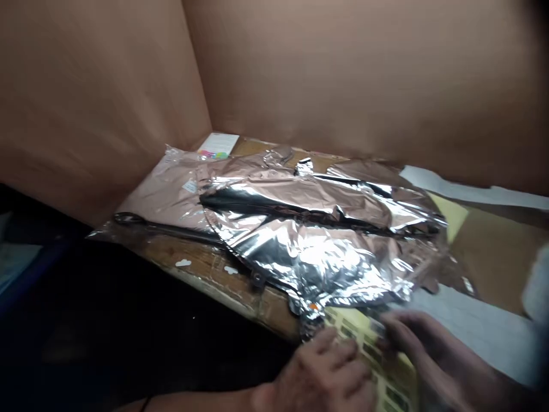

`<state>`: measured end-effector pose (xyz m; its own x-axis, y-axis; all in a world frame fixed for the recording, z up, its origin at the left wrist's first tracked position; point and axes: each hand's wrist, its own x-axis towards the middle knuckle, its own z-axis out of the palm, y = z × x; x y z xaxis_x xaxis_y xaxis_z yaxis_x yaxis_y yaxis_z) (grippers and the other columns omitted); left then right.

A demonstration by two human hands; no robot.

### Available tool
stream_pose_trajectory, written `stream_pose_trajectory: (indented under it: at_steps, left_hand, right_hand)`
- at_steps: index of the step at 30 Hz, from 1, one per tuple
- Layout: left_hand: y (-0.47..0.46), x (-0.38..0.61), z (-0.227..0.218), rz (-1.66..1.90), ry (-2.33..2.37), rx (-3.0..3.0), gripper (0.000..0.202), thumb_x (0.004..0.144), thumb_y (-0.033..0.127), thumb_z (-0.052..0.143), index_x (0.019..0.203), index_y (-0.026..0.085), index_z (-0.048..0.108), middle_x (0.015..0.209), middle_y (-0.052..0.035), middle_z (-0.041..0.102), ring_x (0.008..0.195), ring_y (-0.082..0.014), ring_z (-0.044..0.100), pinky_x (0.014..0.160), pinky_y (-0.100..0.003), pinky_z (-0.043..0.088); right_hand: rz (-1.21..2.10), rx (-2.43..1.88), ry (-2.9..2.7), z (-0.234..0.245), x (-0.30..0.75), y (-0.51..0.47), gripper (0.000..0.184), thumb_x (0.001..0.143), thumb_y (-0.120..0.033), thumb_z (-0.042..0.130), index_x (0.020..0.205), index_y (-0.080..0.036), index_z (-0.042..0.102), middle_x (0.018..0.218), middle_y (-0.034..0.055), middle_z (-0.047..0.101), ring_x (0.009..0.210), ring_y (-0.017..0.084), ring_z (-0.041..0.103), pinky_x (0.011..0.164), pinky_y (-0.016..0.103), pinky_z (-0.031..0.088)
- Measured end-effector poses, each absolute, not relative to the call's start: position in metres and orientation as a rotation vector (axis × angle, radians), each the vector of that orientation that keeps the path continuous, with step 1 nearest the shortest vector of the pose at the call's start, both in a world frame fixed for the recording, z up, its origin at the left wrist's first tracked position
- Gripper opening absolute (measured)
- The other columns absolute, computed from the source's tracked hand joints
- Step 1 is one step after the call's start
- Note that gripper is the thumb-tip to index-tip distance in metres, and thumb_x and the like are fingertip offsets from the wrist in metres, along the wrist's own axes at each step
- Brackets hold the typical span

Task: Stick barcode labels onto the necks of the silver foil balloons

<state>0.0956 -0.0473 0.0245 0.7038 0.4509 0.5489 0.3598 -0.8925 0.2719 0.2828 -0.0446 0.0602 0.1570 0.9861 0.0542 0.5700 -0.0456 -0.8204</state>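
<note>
While the left hand [321, 380] and right hand [433, 357] grip a glossy yellow sheet of small dark-printed labels [377, 349] with curled fingers, a crumpled rose-gold foil balloon [309, 240] lies just beyond the fingertips; a snagging fingernail could tear its thin film.

The left hand [319, 377] and the right hand [429, 349] are pressing their fingers onto a yellow sheet of small dark-printed labels [377, 355] lying between them. Just beyond the grip, a crumpled rose-gold foil balloon [300, 246] is lying against the sheet, on a wooden tabletop [206, 274]. Farther from the grip, toward the left hand's side, a black looped strap [163, 230] is lying along the table, while a cardboard wall [343, 74] is rising behind everything.
</note>
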Motion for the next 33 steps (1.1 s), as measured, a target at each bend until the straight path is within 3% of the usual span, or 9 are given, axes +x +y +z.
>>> stream_pose_trajectory:
  at_steps: [1,6,10,12,19,25,33]
  left_hand:
    - [-0.049,0.085,0.029,1.027,0.656,2.688,0.026,0.094,0.028,0.046,0.079,0.015,0.063,0.082,-0.0042,0.070,0.090,-0.0179,0.065,0.084,-0.033,0.054]
    - [-0.040,0.039,0.032,1.206,0.830,2.427,0.014,0.088,0.011,0.056,0.098,0.013,0.065,0.097,-0.0056,0.073,0.102,-0.0160,0.065,0.099,-0.031,0.052]
    - [-0.034,0.026,0.024,1.047,0.931,2.589,0.028,0.087,0.021,0.062,0.113,0.013,0.064,0.120,-0.0089,0.068,0.129,-0.0264,0.051,0.107,-0.043,0.048]
    - [-0.034,0.024,0.018,0.942,0.944,2.639,0.033,0.088,0.027,0.061,0.118,0.014,0.063,0.127,-0.0097,0.065,0.134,-0.0299,0.045,0.108,-0.049,0.046]
    - [-0.025,0.020,0.011,1.069,0.964,2.585,0.034,0.089,0.026,0.059,0.118,0.011,0.063,0.129,-0.0109,0.064,0.134,-0.0286,0.046,0.108,-0.046,0.045]
    - [-0.017,0.021,0.011,0.950,1.057,2.672,0.034,0.091,0.028,0.057,0.121,0.013,0.063,0.129,-0.0091,0.064,0.129,-0.0280,0.052,0.105,-0.046,0.048]
    - [-0.019,0.021,0.009,0.923,1.072,2.652,0.035,0.091,0.028,0.056,0.122,0.014,0.062,0.132,-0.0072,0.062,0.131,-0.0280,0.050,0.107,-0.045,0.046]
  right_hand:
    - [0.800,-1.741,-1.484,0.063,0.279,-0.045,0.024,0.087,-0.051,0.059,0.082,-0.029,0.064,0.067,0.0047,0.065,0.056,0.020,0.063,0.045,0.029,0.051]
    - [1.241,-1.699,-1.267,0.071,0.256,-0.034,0.042,0.082,-0.059,0.063,0.084,-0.018,0.059,0.067,0.0032,0.064,0.062,0.016,0.062,0.055,0.025,0.053]
    - [1.336,-1.622,-1.200,0.073,0.244,-0.026,0.046,0.078,-0.061,0.066,0.084,-0.016,0.058,0.069,0.0035,0.065,0.062,0.014,0.061,0.057,0.025,0.052]
    - [1.370,-1.615,-1.191,0.071,0.242,-0.023,0.047,0.077,-0.061,0.068,0.084,-0.016,0.058,0.069,0.0034,0.065,0.060,0.014,0.061,0.057,0.025,0.052]
    - [1.419,-1.603,-1.297,0.064,0.246,-0.007,0.043,0.079,-0.055,0.070,0.091,-0.015,0.060,0.071,0.0024,0.065,0.062,0.013,0.061,0.057,0.023,0.050]
    - [1.414,-1.583,-1.430,0.059,0.241,0.007,0.040,0.084,-0.054,0.065,0.094,-0.016,0.061,0.068,0.0008,0.064,0.061,0.013,0.060,0.058,0.023,0.049]
    - [1.422,-1.604,-1.407,0.045,0.241,0.011,0.038,0.084,-0.050,0.067,0.096,-0.015,0.063,0.068,0.0006,0.064,0.058,0.011,0.059,0.056,0.022,0.048]
